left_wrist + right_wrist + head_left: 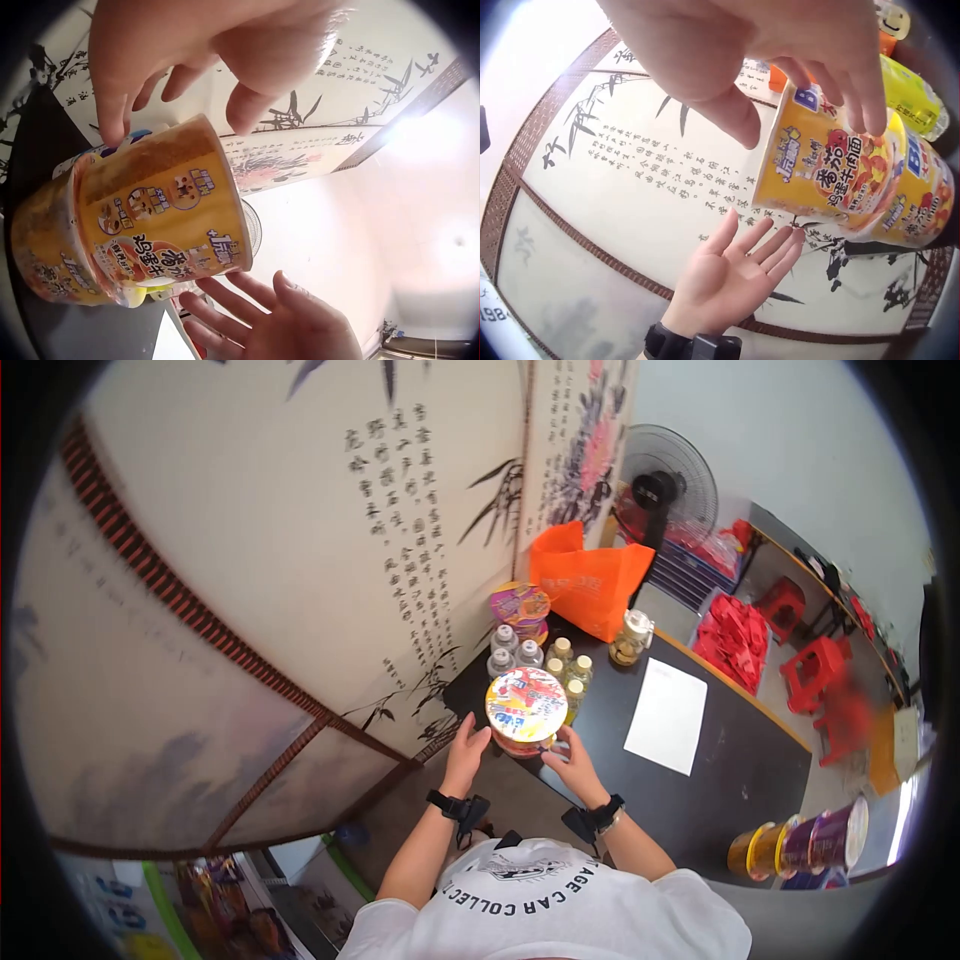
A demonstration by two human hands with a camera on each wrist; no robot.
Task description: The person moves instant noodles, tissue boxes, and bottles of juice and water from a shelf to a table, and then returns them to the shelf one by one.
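Two yellow instant noodle cups stand stacked at the dark table's near left edge; the upper noodle cup shows its printed lid in the head view. In the left wrist view the lower noodle cup sits under it. My left hand is beside the stack's left side, fingers loosely extended. On the other side my right hand has its fingertips close by the upper cup's wall. Neither hand curls round the cups. Just behind them are clear bottles and bottles of yellowish drink.
Purple noodle cups and an orange bag stand at the back, with a lidded jar beside. White paper lies on the table. More stacked cups are at right. A folding screen borders the left.
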